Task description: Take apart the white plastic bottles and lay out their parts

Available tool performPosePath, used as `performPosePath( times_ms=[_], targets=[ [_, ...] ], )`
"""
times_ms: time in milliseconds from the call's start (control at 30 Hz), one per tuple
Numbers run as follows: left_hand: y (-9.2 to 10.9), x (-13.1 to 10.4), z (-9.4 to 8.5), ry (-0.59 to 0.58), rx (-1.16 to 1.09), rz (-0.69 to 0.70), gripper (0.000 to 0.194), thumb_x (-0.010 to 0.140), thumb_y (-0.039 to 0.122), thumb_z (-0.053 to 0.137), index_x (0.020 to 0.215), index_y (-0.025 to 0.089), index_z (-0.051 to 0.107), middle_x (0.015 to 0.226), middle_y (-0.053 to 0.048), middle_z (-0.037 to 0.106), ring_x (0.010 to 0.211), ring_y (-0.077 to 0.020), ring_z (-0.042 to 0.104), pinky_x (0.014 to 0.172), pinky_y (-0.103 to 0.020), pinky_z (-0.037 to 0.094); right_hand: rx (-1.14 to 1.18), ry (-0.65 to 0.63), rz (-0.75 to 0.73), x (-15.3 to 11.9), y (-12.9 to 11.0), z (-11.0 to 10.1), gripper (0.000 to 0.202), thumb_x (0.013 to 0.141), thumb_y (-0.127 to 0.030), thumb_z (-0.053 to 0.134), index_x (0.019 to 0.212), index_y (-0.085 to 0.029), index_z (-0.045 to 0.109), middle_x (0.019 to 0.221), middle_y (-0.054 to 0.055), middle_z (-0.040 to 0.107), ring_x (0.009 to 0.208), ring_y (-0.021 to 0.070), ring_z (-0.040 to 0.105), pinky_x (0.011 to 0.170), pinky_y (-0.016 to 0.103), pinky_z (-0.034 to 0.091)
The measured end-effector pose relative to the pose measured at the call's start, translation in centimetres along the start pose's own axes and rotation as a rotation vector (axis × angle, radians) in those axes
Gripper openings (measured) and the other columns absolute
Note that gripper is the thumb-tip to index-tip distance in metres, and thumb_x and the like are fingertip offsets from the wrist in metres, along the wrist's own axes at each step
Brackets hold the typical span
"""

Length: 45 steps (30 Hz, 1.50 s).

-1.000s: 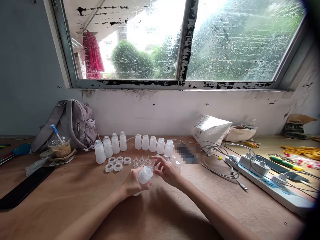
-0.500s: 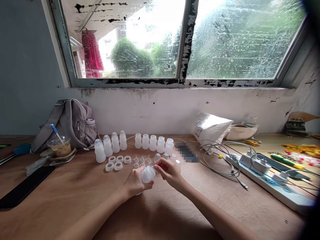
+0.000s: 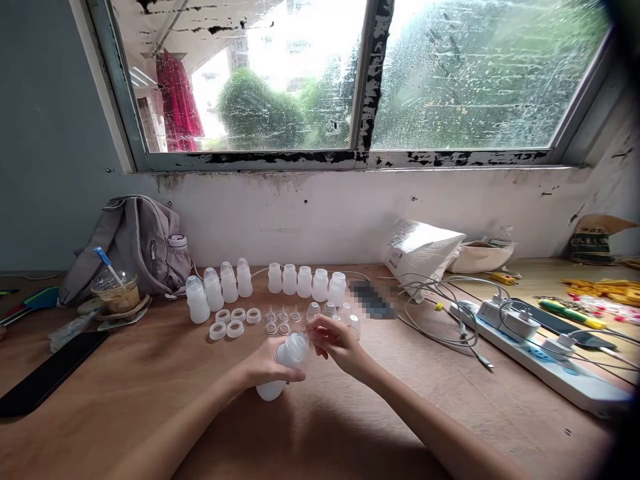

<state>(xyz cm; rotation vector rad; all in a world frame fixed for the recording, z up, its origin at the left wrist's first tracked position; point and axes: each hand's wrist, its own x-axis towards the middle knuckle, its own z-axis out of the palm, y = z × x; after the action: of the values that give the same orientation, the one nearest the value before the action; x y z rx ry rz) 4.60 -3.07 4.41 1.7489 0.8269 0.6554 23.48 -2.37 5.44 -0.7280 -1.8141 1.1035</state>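
My left hand (image 3: 270,367) is wrapped round a frosted white baby bottle (image 3: 271,390), which leans with its open threaded neck up and to the right. Close by the neck, my right hand (image 3: 334,339) has its fingers pinched together; whatever is in them is too small or hidden to make out. Beyond my hands lie several white collar rings (image 3: 235,329), several clear bottle nipples (image 3: 284,317) and several clear domed caps (image 3: 354,325), partly covered by my right hand. Behind these stand several open bottles (image 3: 305,283) and, to their left, several capped bottles (image 3: 229,283).
On the left are a grey backpack (image 3: 143,247), an iced drink cup (image 3: 120,291) and a black flat object (image 3: 53,373). A white package (image 3: 425,250), coiled cables (image 3: 440,333) and a power strip (image 3: 575,383) lie on the right. A wall with a window stands behind.
The bottle in my left hand has come more into view, its lower body now showing below the hand. My right hand stays near its neck, fingers curled further. The camera view shifted slightly.
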Motion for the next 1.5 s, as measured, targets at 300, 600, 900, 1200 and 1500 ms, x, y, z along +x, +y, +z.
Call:
performPosePath(
  times_ms=[300,600,900,1200,1500],
  targets=[
    [-1.3,-0.9,-1.9,-0.446,-0.591,-0.284,0.060,0.065,0.064,0.048,0.098,0.013,0.049,0.066,-0.003,0.055,0.049,-0.0125,0.052,0.049,-0.026,0.041,0.305,0.004,0.045,0.2,-0.4,-0.1,0.018,0.078,-0.036,0.052,0.080,-0.018,0.048,0.050,-0.006,0.043,0.043,0.0081,0.042,0.041,0.021,0.033],
    [-2.1,0.3,-1.4,0.179,-0.373,0.097,0.051,0.064,0.030,0.066,0.108,0.018,0.043,0.091,-0.004,0.054,0.084,-0.0174,0.051,0.074,-0.029,0.040,0.230,0.280,0.124,0.6,0.6,-1.3,0.021,0.074,-0.039,0.055,0.080,-0.019,0.051,0.056,-0.006,0.043,0.039,0.0052,0.038,0.039,0.019,0.030],
    [-3.6,0.6,-2.3,0.517,0.521,0.359,0.078,0.057,0.044,0.070,0.120,0.021,0.031,0.117,-0.011,0.043,0.103,-0.0268,0.045,0.084,-0.040,0.039,0.188,0.317,0.162,1.0,1.7,-1.8,0.026,0.070,-0.041,0.057,0.077,-0.017,0.051,0.058,-0.006,0.043,0.040,0.0047,0.035,0.036,0.019,0.030],
    [-1.3,-0.6,-4.0,0.528,1.216,0.610,0.044,0.072,0.044,0.055,0.108,0.020,0.048,0.101,-0.009,0.053,0.091,-0.0227,0.050,0.080,-0.037,0.039,0.137,0.294,0.158,0.9,1.8,-1.6,0.023,0.073,-0.040,0.054,0.077,-0.018,0.051,0.060,-0.005,0.045,0.038,0.0039,0.036,0.034,0.017,0.030],
    [-1.8,-0.7,-4.7,0.539,1.325,0.793,0.030,0.076,0.034,0.055,0.102,0.019,0.047,0.092,-0.006,0.056,0.084,-0.0175,0.054,0.075,-0.031,0.045,0.125,0.284,0.142,0.7,2.0,-1.6,0.024,0.073,-0.041,0.053,0.079,-0.018,0.052,0.064,-0.004,0.046,0.038,0.0037,0.038,0.033,0.017,0.030]
  ],
)
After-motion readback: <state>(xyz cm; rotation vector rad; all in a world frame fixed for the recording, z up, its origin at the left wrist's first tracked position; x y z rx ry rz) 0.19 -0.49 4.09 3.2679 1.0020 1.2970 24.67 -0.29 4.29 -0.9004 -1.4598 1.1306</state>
